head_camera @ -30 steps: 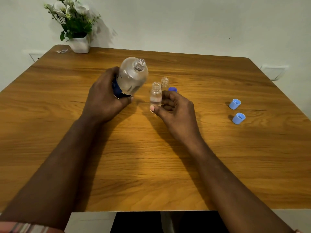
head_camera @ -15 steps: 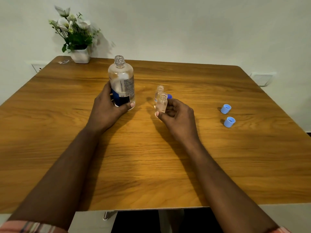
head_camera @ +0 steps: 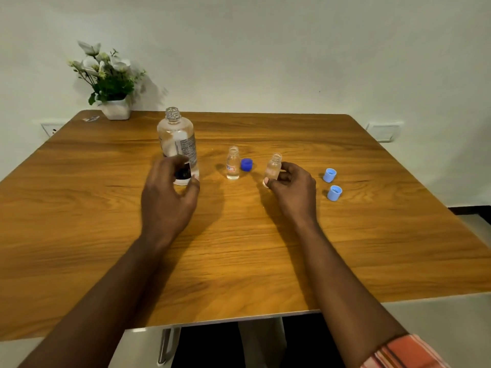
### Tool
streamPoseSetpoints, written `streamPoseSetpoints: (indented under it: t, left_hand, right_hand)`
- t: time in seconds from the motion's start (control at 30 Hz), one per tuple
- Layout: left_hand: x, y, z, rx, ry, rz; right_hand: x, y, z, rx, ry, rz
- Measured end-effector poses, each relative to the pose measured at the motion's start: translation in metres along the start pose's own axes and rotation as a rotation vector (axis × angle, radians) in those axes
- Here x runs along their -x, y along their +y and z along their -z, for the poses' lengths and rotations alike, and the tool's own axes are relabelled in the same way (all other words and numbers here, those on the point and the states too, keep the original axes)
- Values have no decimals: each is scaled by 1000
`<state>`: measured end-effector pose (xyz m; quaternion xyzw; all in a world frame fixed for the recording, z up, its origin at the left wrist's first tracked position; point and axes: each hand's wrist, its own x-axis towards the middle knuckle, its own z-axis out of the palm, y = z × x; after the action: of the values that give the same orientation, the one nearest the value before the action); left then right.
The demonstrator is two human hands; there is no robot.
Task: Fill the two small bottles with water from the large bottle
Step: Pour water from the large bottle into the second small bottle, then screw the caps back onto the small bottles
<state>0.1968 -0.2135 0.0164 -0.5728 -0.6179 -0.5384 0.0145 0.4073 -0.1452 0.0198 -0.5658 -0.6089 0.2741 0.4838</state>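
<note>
The large clear bottle [head_camera: 177, 144] stands upright and uncapped on the wooden table [head_camera: 265, 248], left of centre. My left hand [head_camera: 170, 197] is at its base, fingers and thumb curled round the lower part over the dark label. One small bottle [head_camera: 233, 166] stands alone at centre, open, with clear liquid inside. My right hand [head_camera: 295, 192] pinches the other small bottle [head_camera: 273, 168], slightly tilted, between thumb and fingers to the right of it. How full that one is I cannot tell.
A dark blue cap [head_camera: 246, 164] lies just right of the standing small bottle. Two light blue caps [head_camera: 329, 175] [head_camera: 334, 193] sit further right. A white pot of flowers [head_camera: 115, 108] stands at the table's far left corner.
The large bottle went from tilted to upright on the table. My right hand carried one small bottle to the right, away from the other. The view tilted up.
</note>
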Motion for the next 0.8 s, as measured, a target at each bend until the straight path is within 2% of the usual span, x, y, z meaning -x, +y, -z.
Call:
streamPoseSetpoints:
  t: [0.1, 0.2, 0.6, 0.8]
  left_hand:
    - [8, 13, -13, -31, -126, -87]
    - [9, 18, -25, -32, -197, -92]
    - [10, 20, -37, -58, -253, -77]
    - [9, 28, -38, -68, -299, -48]
  right_hand:
    - [-3, 3, 2, 15, 34, -15]
    - [-6, 5, 1, 32, 47, -20]
    - [-12, 11, -2, 45, 31, -55]
    - [1, 10, 15, -2, 168, -92]
